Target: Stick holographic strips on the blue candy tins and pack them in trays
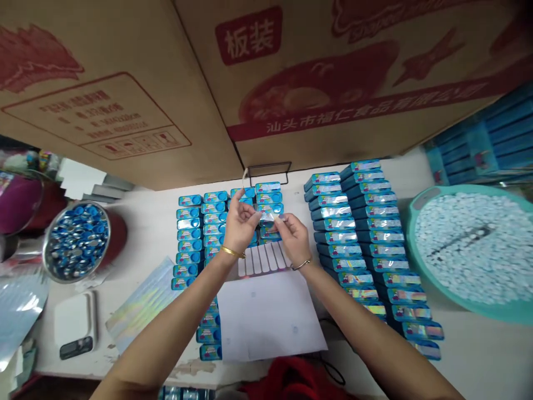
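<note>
We see two big cardboard cartons first, left (137, 61) and right (300, 72), red print, side by side along the far edge. Under them, white table (470, 355). We mark two blocks of small blue boxes: left block (190, 244) in several columns, right block (338, 223) in two long ones, shiny strips on their tops. Far right, teal basin (466, 304) full of small pale pieces. Near the person, plain white sheet (270, 316), flat, reaching the label sheet (261, 260) with its row of long pale shapes. Left side: holographic sheet (139, 303), then red-sided bowl (119, 230) of blue and silver pieces, then white scale (73, 319) below the bowl. Left hand (239, 226): we have it pinching a small clear strip (268, 218) at the fingertips, index finger raised. Right hand (296, 240): pinching the strip's other end, thumb against finger. The strip sits between both hands, over the boxes just beyond the label sheet; we can't tell if it touches one.
</note>
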Tool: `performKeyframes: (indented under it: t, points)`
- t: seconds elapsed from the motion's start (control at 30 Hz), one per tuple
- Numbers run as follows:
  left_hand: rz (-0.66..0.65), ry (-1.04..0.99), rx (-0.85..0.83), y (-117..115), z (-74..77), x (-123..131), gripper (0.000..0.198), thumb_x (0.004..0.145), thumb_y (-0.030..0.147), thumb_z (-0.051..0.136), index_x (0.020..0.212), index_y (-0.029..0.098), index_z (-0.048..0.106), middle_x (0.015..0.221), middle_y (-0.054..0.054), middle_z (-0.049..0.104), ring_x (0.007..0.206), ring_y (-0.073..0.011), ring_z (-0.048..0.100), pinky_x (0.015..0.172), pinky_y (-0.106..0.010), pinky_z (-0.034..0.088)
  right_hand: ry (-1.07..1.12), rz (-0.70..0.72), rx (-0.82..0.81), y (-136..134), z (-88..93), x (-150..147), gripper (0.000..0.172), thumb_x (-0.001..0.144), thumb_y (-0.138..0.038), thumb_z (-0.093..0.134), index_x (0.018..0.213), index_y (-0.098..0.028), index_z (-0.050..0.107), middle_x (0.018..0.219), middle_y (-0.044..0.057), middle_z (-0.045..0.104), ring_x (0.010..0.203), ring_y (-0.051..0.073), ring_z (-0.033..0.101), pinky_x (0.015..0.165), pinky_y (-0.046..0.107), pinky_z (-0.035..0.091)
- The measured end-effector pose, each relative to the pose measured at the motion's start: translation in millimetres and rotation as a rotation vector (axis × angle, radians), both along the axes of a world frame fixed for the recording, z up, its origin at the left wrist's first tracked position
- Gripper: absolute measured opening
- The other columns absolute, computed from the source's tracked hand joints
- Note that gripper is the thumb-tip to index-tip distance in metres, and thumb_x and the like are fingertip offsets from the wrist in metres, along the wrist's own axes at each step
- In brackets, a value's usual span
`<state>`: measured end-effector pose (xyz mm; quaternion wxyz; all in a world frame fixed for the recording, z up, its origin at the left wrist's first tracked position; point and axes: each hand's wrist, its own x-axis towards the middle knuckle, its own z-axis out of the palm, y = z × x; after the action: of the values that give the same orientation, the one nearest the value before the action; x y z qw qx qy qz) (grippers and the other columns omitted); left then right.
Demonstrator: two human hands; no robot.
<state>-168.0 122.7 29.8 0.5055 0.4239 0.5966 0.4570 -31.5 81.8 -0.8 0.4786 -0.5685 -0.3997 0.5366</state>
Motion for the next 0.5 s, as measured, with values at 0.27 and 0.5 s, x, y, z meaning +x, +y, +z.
performKeyframes:
  t: [0.27,0.5]
  points:
    - [-0.018,0.232,-0.024,35,-22.1,24,0.069,0.073,0.009,0.064,0.137,0.021,0.042,0.073,0.005,0.052,0.060,-0.0083,0.050,0.061,-0.023,0.043,-0.353,0.086,0.072,56,-12.3,41,0.036,0.086,-0.048,0.051,0.061,-0.021,0.052,0.055,-0.003,0.046,0.058,0.013,0.042,0.057,0.025,0.035]
    - [-0.092,0.566,-0.016,54,-41.9,28,0.072,0.076,0.008,0.059,0.143,0.021,0.035,0.073,0.003,0.057,0.067,-0.0128,0.054,0.075,-0.030,0.043,-0.680,0.161,0.067,80,-36.6,43,0.033,0.087,-0.039,0.047,0.061,-0.021,0.057,0.053,-0.002,0.051,0.053,0.014,0.043,0.058,0.026,0.030]
